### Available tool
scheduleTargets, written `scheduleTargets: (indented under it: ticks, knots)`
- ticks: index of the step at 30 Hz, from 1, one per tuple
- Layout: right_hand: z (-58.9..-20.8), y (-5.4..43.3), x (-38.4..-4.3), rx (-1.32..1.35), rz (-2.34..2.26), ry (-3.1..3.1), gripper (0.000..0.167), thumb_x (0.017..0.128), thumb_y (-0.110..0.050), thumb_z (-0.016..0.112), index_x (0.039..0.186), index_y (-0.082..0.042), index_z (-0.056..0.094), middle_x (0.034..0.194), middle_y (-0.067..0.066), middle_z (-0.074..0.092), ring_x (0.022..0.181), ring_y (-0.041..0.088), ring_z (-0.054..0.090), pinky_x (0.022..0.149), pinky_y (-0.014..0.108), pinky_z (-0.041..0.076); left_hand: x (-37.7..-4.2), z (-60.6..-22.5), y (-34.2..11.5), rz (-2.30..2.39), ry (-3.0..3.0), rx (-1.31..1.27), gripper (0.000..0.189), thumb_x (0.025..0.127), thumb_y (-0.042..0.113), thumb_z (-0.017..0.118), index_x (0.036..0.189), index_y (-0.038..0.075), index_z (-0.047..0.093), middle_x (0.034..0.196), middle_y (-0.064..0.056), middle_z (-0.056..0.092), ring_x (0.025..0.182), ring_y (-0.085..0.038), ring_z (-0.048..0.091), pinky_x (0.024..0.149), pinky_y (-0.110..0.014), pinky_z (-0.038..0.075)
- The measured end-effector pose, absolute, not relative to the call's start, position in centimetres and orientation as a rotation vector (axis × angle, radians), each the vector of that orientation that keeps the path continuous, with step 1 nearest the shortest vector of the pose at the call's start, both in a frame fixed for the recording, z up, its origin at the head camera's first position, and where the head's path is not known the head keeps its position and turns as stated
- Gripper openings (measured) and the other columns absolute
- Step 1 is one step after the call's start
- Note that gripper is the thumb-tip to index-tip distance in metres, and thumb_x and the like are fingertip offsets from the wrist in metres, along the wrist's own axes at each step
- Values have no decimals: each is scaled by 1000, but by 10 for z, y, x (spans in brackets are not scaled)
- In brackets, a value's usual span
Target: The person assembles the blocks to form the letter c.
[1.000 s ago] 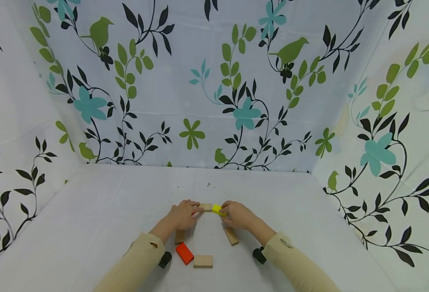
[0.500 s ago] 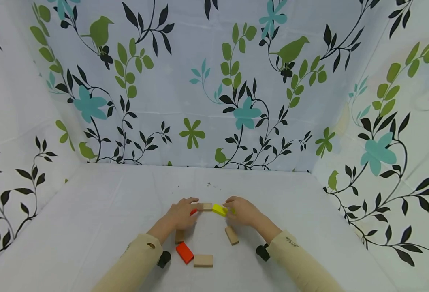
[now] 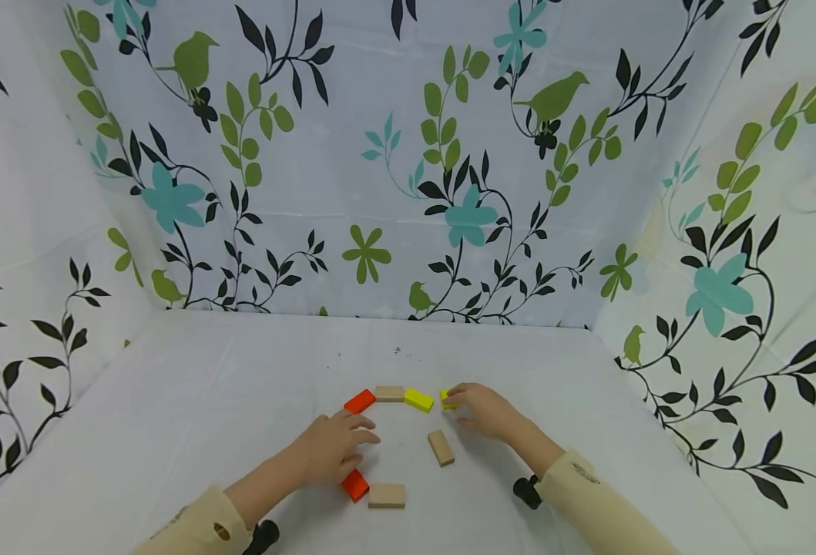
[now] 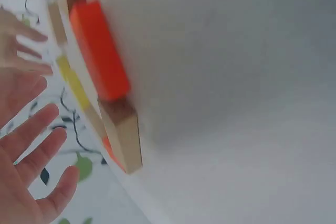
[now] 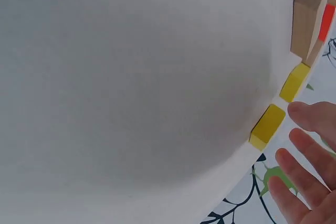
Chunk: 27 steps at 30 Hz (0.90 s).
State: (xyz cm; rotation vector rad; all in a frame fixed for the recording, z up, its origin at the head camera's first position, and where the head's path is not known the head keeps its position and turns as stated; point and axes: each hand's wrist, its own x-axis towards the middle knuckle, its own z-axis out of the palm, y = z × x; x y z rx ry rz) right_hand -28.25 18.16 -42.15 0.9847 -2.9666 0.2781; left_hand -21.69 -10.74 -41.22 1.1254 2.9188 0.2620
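Note:
My left hand (image 3: pixel 331 451) hovers over the left side of a ring of blocks, fingers spread and nothing held. In the left wrist view a wooden block (image 4: pixel 126 135) and a red block (image 4: pixel 102 51) lie end to end beside it; the hand hides that wooden block in the head view. My right hand (image 3: pixel 485 412) is at the far right of the ring, its fingertips over a yellow block (image 3: pixel 447 398). The right wrist view shows these fingers extended beside that yellow block (image 5: pixel 268 127). Another yellow block (image 3: pixel 418 400) lies just left of it, with a gap between.
At the far side, a red block (image 3: pixel 360 401) and a wooden block (image 3: pixel 389 394) continue the ring. A wooden block (image 3: pixel 441 448) lies slanted inside the right side; another (image 3: pixel 387 496) is at the front beside a red block (image 3: pixel 355 486). Patterned cloth (image 3: pixel 401 254) hangs behind the white surface.
My left hand has drawn back toward me and left, uncovering the far red block. My right hand has moved right off the first yellow block, and a second yellow block now shows under its fingertips.

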Motion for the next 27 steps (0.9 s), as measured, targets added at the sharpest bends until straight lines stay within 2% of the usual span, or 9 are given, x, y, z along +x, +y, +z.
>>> scheduleTargets:
  ticks: [8, 12, 18, 21, 27]
  knots:
    - [-421, 182, -264, 1202, 260, -2927, 34, 75, -4, 72, 108, -11, 68, 115, 3, 62, 109, 21, 54, 91, 35, 43, -179, -417, -112, 184, 2804, 1335, 33, 83, 22, 64, 115, 30, 62, 121, 5, 54, 105, -16, 47, 65, -35, 42]
    - [-420, 178, -257, 1278, 296, -2926, 34, 75, -3, 72, 108, -13, 68, 116, 2, 62, 109, 19, 54, 92, 34, 42, -170, -416, -114, 184, 2748, 1344, 37, 82, 20, 64, 117, 32, 61, 122, 6, 53, 106, -15, 45, 66, -38, 42]
    - [-422, 173, -252, 1346, 360, -2947, 39, 74, 4, 71, 110, -10, 67, 118, 2, 61, 109, 15, 55, 90, 29, 43, -164, -418, -115, 206, 2725, 1286, 39, 81, 19, 63, 117, 33, 60, 124, 7, 52, 111, -18, 43, 70, -44, 42]
    - [-425, 172, -251, 1371, 382, -2947, 38, 73, 6, 71, 109, -8, 67, 118, 2, 61, 110, 14, 55, 90, 28, 44, -163, -419, -115, 222, 2726, 1261, 41, 81, 18, 62, 119, 32, 59, 126, 8, 52, 114, -20, 43, 72, -50, 41]
    - [-429, 171, -246, 1401, 373, -2941, 35, 75, 4, 70, 107, -10, 68, 115, 2, 62, 108, 15, 56, 88, 25, 45, -162, -421, -118, 237, 2713, 1243, 44, 81, 19, 63, 122, 32, 58, 128, 8, 51, 114, -21, 43, 74, -53, 41]
